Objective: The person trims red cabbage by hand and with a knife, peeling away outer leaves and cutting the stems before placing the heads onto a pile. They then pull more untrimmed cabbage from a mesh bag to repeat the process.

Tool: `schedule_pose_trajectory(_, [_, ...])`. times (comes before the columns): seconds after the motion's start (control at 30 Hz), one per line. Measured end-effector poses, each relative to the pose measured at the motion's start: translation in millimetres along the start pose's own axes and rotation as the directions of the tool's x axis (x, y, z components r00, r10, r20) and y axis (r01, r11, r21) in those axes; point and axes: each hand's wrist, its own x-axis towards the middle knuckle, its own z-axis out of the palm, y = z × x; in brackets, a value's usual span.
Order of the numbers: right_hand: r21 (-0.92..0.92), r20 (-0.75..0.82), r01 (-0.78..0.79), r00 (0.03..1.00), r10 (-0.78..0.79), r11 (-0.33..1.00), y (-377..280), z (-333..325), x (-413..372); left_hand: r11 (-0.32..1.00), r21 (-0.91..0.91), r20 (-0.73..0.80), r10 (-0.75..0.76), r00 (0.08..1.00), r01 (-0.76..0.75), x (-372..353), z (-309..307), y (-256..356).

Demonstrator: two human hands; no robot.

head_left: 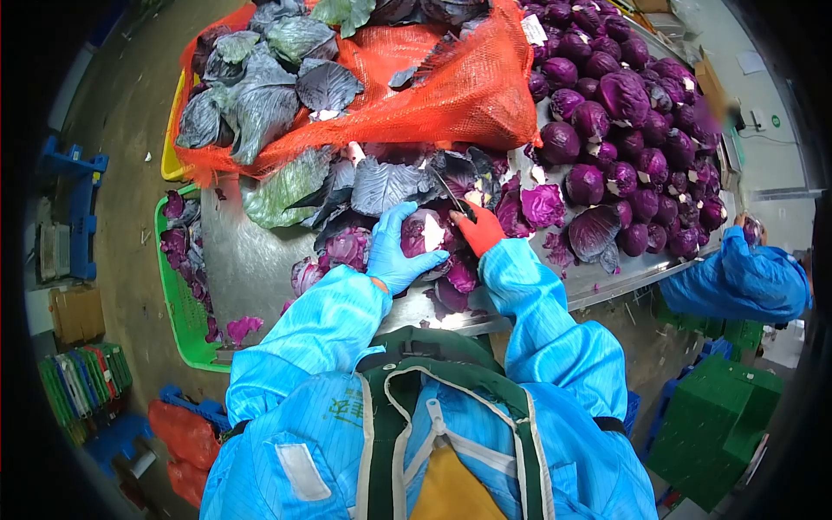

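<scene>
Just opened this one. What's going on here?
The person's left hand in a light-blue glove holds a round purple cabbage with a pale cut patch at a metal table. The right hand, in a red-orange glove, grips a thin-bladed knife beside it. Loose dark leaves and an orange mesh sack lie beyond; more purple cabbages are piled rightward.

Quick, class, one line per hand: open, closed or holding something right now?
Left hand: holding, thumb and fingers spread around a purple cabbage.
Right hand: closed, holding a knife.
</scene>
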Motion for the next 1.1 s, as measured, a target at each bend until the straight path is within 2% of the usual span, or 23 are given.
schedule_pose_trajectory(0.03, [-0.016,-0.021,-0.007,1.0,0.007,1.0,2,2,1,0.997,0.009,-0.016,0.073,0.997,-0.073,-4,0,-5])
schedule_pose_trajectory(0.1, [-0.008,-0.049,0.002,0.999,-0.002,1.0,5,5,-4,0.984,-0.089,0.025,0.155,0.988,-0.152,-15,-9,-11])
schedule_pose_trajectory(0.17, [0.009,-0.098,-0.015,0.995,0.016,1.0,-4,8,-13,0.973,-0.169,0.044,0.167,0.985,-0.158,-31,-20,-20])
schedule_pose_trajectory(0.2, [-0.023,-0.106,0.084,0.991,-0.086,0.996,-15,6,-22,0.973,-0.188,0.049,0.142,0.989,-0.13,-39,-27,-22])
schedule_pose_trajectory(0.23, [-0.016,-0.097,0.083,0.992,-0.084,0.996,-30,4,-28,0.961,-0.272,0.058,0.074,0.996,-0.056,-47,-29,-32])
schedule_pose_trajectory(0.33, [-0.2,-0.031,0.216,0.973,-0.227,0.956,-71,7,-47,0.918,-0.316,0.045,-0.239,0.97,0.241,-49,-36,-8])
schedule_pose_trajectory(0.37, [-0.197,-0.028,0.218,0.973,-0.228,0.956,-78,6,-49,0.918,-0.314,0.043,-0.242,0.969,0.243,-46,-36,-7])
schedule_pose_trajectory(0.43, [-0.164,0.051,0.129,0.991,-0.122,0.978,-87,3,-44,0.9,-0.318,0.045,-0.3,0.953,0.299,-41,-38,-6])
schedule_pose_trajectory(0.47, [-0.135,-0.02,0.135,0.99,-0.139,0.982,-75,1,-36,0.869,-0.377,0.041,-0.329,0.944,0.319,-41,-40,-4])
schedule_pose_trajectory(0.5, [0.009,-0.093,0.105,0.99,-0.104,0.994,-54,2,-23,0.87,-0.376,0.039,-0.328,0.944,0.318,-41,-40,-10])
schedule_pose_trajectory(0.57, [-0.064,-0.202,0.034,0.978,-0.046,0.997,-5,-3,7,0.858,-0.405,0.002,-0.346,0.938,0.317,-40,-40,-25])
schedule_pose_trajectory(0.6, [-0.035,-0.2,-0.003,0.98,-0.004,0.999,-7,-14,6,0.768,-0.538,0.026,-0.395,0.918,0.346,-40,-39,-25])
schedule_pose_trajectory(0.63, [-0.006,-0.193,-0.041,0.98,0.039,0.999,-18,-24,0,0.769,-0.539,0.022,-0.396,0.918,0.345,-40,-41,-26])
schedule_pose_trajectory(0.67, [-0.074,-0.282,0.012,0.959,-0.033,0.997,-30,-28,-9,0.733,-0.53,0.059,-0.469,0.881,0.425,-41,-45,-28])
schedule_pose_trajectory(0.7, [-0.072,-0.28,0.008,0.96,-0.028,0.997,-38,-28,-18,0.691,-0.519,0.097,-0.537,0.838,0.503,-42,-46,-30])
schedule_pose_trajectory(0.77, [-0.123,-0.216,0.228,0.944,-0.251,0.966,-52,-24,-38,0.714,-0.522,0.081,-0.504,0.86,0.468,-46,-43,-36])
schedule_pose_trajectory(0.8, [-0.118,-0.077,0.133,0.987,-0.142,0.984,-68,-21,-49,0.735,-0.5,0.067,-0.495,0.866,0.458,-47,-43,-36])
schedule_pose_trajectory(0.83, [-0.038,-0.052,0.169,0.984,-0.171,0.985,-57,-6,-52,0.757,-0.479,0.052,-0.481,0.875,0.444,-47,-43,-37])
schedule_pose_trajectory(0.9, [0.014,0.045,0.109,0.993,-0.11,0.994,-49,15,-48,0.757,-0.463,0.064,-0.49,0.869,0.461,-44,-45,-36])
schedule_pose_trajectory(0.97, [0.003,0.057,0.115,0.992,-0.115,0.993,-50,22,-44,0.819,-0.414,0.05,-0.416,0.908,0.398,-44,-50,-37])
schedule_pose_trajectory(1.03, [0.001,0.072,0.115,0.991,-0.115,0.993,-53,27,-43,0.802,-0.433,0.076,-0.422,0.903,0.411,-38,-56,-29])
schedule_pose_trajectory(1.1, [-0.095,0.124,0.095,0.989,-0.083,0.991,-56,25,-39,0.919,-0.313,0.037,-0.239,0.97,0.238,-28,-58,-19])
